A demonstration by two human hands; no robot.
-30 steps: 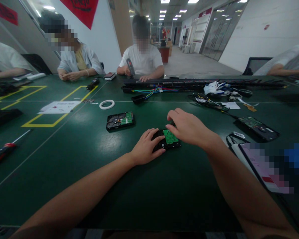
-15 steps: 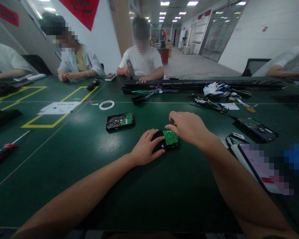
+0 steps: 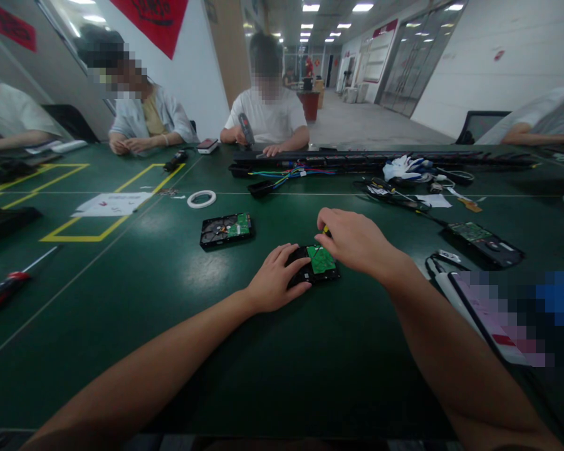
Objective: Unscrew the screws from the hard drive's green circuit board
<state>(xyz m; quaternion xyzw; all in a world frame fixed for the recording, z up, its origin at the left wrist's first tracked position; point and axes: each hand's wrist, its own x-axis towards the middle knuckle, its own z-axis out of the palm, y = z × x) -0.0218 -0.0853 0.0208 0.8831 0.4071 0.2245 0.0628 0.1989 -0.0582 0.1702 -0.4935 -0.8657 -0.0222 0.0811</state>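
A hard drive (image 3: 323, 260) lies flat on the green table, its green circuit board facing up. My left hand (image 3: 275, 280) grips its left part, fingers over the top and thumb along the near edge. Above the board, my right hand (image 3: 355, 238) is closed around a small screwdriver (image 3: 327, 231). Only a bit of its yellow handle and a thin shaft show, with the shaft slanting down to the board. Whether the tip sits in a screw is too small to tell. A second hard drive (image 3: 226, 230) lies to the left, beyond my left hand.
Another drive (image 3: 484, 243) and a phone (image 3: 493, 319) lie right. A red-and-black screwdriver (image 3: 4, 291) is far left. A tape roll (image 3: 201, 199) and a paper sheet (image 3: 110, 204) lie left of centre. Cables (image 3: 291, 174) and white gloves (image 3: 404, 168) lie farther back. People sit across the table.
My right hand has turned slightly at the screwdriver, and more of the yellow handle shows. My left hand and the hard drive have stayed in place.
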